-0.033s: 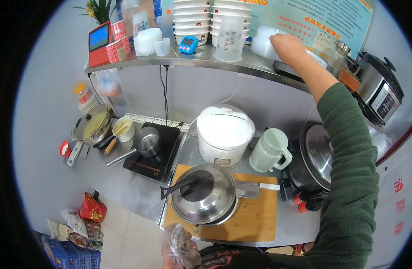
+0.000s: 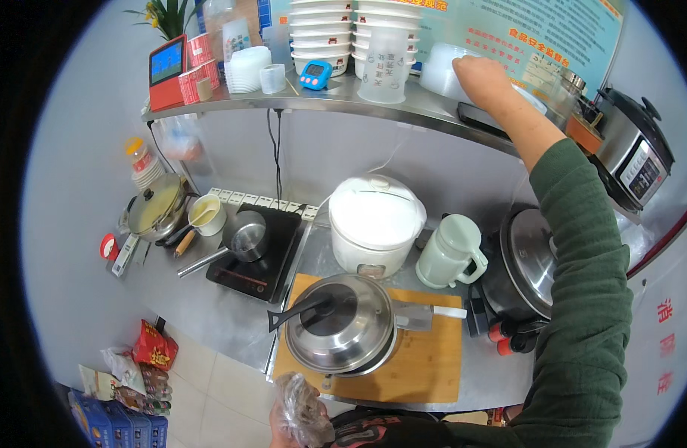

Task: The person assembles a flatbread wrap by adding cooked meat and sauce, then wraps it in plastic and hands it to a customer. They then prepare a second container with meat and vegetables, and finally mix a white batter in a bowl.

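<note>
My right hand (image 2: 482, 77) reaches up to the shelf, fingers curled at the right edge of a round translucent plastic container (image 2: 440, 72); its fingertips are hidden. Low in the view, my left hand (image 2: 281, 427) is closed around a crumpled clear plastic bag (image 2: 302, 411) with something brownish inside. Just beyond that bag, a steel pan with a domed lid (image 2: 343, 328) rests on a wooden cutting board (image 2: 433, 366). A cleaver (image 2: 414, 315) with a white handle lies on the board, partly behind the pan.
A white rice cooker (image 2: 375, 224), a pale green jug (image 2: 448, 250) and a large lidded pot (image 2: 526, 257) stand behind the board. To the left, a small saucepan (image 2: 246, 235) sits on a black induction cooker (image 2: 257, 276). The shelf (image 2: 321, 101) carries stacked tubs and a blue timer (image 2: 315, 75).
</note>
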The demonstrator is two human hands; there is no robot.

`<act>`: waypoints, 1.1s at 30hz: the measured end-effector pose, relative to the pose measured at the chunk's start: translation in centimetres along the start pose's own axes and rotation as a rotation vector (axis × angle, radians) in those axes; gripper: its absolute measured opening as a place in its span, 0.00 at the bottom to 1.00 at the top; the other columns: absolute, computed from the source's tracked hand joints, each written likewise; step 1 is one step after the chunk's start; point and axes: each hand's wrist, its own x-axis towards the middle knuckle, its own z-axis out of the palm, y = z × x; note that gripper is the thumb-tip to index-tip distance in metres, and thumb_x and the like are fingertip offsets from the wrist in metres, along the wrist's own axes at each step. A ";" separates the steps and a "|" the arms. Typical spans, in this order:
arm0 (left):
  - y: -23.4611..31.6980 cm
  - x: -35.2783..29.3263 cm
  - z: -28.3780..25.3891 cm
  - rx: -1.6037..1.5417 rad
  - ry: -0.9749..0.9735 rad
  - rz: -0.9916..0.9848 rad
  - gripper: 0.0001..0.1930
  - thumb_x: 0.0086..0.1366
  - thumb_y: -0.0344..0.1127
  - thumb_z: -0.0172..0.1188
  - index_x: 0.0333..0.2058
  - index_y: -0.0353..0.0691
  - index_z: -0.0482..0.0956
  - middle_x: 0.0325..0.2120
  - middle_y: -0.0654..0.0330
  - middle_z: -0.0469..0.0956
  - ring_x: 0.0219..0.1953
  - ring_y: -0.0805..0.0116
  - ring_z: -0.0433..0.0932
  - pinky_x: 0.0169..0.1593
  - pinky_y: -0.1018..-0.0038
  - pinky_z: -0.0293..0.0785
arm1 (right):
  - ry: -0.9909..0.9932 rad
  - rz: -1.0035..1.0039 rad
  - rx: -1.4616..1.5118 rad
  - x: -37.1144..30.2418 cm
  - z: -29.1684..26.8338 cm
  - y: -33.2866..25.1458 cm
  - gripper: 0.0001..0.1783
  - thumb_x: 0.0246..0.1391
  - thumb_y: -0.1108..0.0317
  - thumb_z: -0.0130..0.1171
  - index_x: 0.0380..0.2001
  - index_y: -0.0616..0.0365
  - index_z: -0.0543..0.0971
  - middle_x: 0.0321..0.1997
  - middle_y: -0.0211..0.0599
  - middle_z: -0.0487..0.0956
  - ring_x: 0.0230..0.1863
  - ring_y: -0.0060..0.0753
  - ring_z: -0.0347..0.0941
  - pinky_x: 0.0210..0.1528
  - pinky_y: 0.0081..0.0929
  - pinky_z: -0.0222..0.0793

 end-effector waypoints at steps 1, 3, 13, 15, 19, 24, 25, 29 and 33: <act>-0.1 0.0 -0.1 0.005 0.017 0.001 0.26 0.70 0.51 0.50 0.55 0.34 0.69 0.43 0.46 0.73 0.32 0.43 0.80 0.31 0.51 0.82 | -0.009 0.052 0.040 0.1 0.1 0.1 0.05 0.51 0.76 0.57 0.32 0.62 0.80 0.36 0.46 0.83 0.41 0.52 0.82 0.41 0.46 0.79; 0.0 -0.1 -0.2 -0.009 0.071 0.003 0.26 0.70 0.50 0.50 0.55 0.34 0.70 0.43 0.46 0.73 0.32 0.43 0.80 0.31 0.51 0.82 | -0.034 0.167 0.112 0.2 0.3 0.3 0.06 0.54 0.73 0.55 0.34 0.62 0.80 0.38 0.47 0.82 0.41 0.53 0.81 0.42 0.46 0.78; 0.4 -0.1 4.0 0.067 0.247 -0.012 0.25 0.71 0.54 0.48 0.53 0.38 0.73 0.40 0.48 0.77 0.29 0.47 0.80 0.29 0.54 0.82 | 0.291 0.161 0.233 0.4 1.9 4.4 0.09 0.59 0.67 0.52 0.42 0.58 0.71 0.38 0.51 0.79 0.40 0.58 0.78 0.42 0.51 0.75; 0.9 0.9 5.6 0.100 0.200 -0.059 0.24 0.72 0.54 0.47 0.53 0.38 0.72 0.38 0.49 0.78 0.28 0.49 0.80 0.29 0.56 0.81 | 0.361 0.219 0.234 -0.3 -0.6 5.1 0.08 0.61 0.66 0.54 0.40 0.58 0.72 0.36 0.49 0.78 0.36 0.56 0.77 0.39 0.48 0.73; 0.9 3.5 10.0 0.156 0.092 0.012 0.27 0.75 0.53 0.45 0.58 0.36 0.68 0.34 0.53 0.79 0.26 0.57 0.80 0.28 0.62 0.80 | 0.583 -0.024 0.577 -5.5 -8.6 0.6 0.05 0.56 0.74 0.59 0.33 0.58 0.73 0.28 0.45 0.76 0.28 0.46 0.75 0.32 0.40 0.71; -0.2 6.8 16.3 -0.078 -0.131 -0.124 0.31 0.75 0.51 0.48 0.67 0.36 0.61 0.41 0.57 0.79 0.33 0.65 0.80 0.37 0.67 0.80 | -0.124 -0.310 1.236 -17.1 -15.1 -12.2 0.08 0.50 0.71 0.59 0.32 0.59 0.73 0.28 0.45 0.80 0.30 0.54 0.79 0.31 0.48 0.75; -0.6 7.3 17.1 0.006 -0.112 -0.102 0.30 0.75 0.50 0.49 0.67 0.36 0.62 0.42 0.58 0.79 0.35 0.65 0.80 0.38 0.67 0.80 | -0.251 -0.338 1.405 -18.1 -16.1 -13.5 0.07 0.51 0.70 0.58 0.31 0.60 0.73 0.26 0.45 0.79 0.28 0.54 0.78 0.31 0.47 0.75; -1.9 7.5 17.9 0.084 -0.107 -0.037 0.27 0.73 0.48 0.52 0.64 0.37 0.66 0.48 0.55 0.79 0.43 0.63 0.81 0.43 0.67 0.82 | -0.667 -0.521 1.492 -19.7 -16.3 -14.0 0.08 0.55 0.66 0.58 0.30 0.60 0.74 0.28 0.47 0.80 0.30 0.53 0.79 0.34 0.45 0.75; -1.6 6.3 15.4 0.087 -0.140 -0.014 0.25 0.74 0.48 0.51 0.62 0.39 0.68 0.49 0.54 0.79 0.45 0.63 0.82 0.44 0.67 0.83 | -0.058 -0.157 1.097 -15.0 -9.3 -4.9 0.12 0.60 0.62 0.59 0.41 0.56 0.82 0.38 0.47 0.82 0.39 0.51 0.80 0.44 0.44 0.75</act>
